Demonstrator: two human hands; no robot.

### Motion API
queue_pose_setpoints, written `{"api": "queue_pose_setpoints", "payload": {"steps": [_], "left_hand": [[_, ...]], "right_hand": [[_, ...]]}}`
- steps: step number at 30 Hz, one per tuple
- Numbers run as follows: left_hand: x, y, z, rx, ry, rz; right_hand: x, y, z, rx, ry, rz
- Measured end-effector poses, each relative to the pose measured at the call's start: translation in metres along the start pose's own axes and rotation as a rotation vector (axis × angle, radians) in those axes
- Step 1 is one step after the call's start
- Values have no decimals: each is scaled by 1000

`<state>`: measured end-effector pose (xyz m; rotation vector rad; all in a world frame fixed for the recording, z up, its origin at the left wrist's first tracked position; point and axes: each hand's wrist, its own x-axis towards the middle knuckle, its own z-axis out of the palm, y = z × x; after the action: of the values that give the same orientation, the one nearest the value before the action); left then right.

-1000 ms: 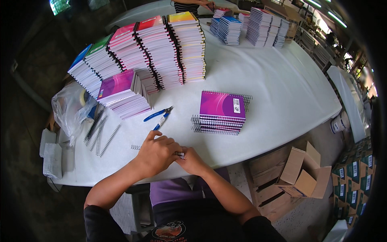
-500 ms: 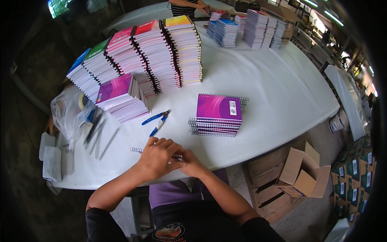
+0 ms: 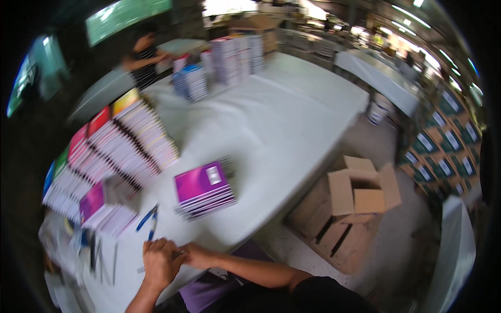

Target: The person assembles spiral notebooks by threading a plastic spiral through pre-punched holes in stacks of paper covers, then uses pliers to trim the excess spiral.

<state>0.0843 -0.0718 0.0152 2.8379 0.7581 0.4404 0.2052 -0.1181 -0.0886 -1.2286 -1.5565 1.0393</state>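
My left hand (image 3: 159, 259) and my right hand (image 3: 197, 255) meet at the near edge of the white table (image 3: 282, 120), both closed on a thin wire spiral (image 3: 141, 269) that lies along the edge. Just beyond my left hand lies a pair of blue-handled pliers (image 3: 147, 219). A short stack of purple spiral notebooks (image 3: 203, 189) sits beyond my right hand. The picture is blurred by motion.
Tall leaning rows of coloured notebooks (image 3: 125, 146) fill the table's left side, with more stacks (image 3: 229, 60) at the far end. A person (image 3: 143, 57) stands at another table far left. An open cardboard box (image 3: 360, 190) sits on flattened cartons on the floor to the right.
My head has swung to the right, so the floor, box and room beyond the table have come into view. My hands stay together on the wire spiral at the table edge.
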Motion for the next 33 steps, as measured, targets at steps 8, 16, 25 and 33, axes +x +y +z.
{"api": "queue_pose_setpoints", "payload": {"steps": [8, 16, 25, 33], "left_hand": [[44, 7, -50, -525, -153, -296], [126, 25, 20, -125, 718, 268], [105, 16, 83, -361, 910, -35], [119, 9, 125, -874, 977, -332]], "right_hand": [[-32, -33, -81, 251, 674, -422], [-25, -42, -178, -280, 865, -484], [-25, 23, -144, -127, 973, -336], [2, 16, -128, -178, 1337, -245]]}}
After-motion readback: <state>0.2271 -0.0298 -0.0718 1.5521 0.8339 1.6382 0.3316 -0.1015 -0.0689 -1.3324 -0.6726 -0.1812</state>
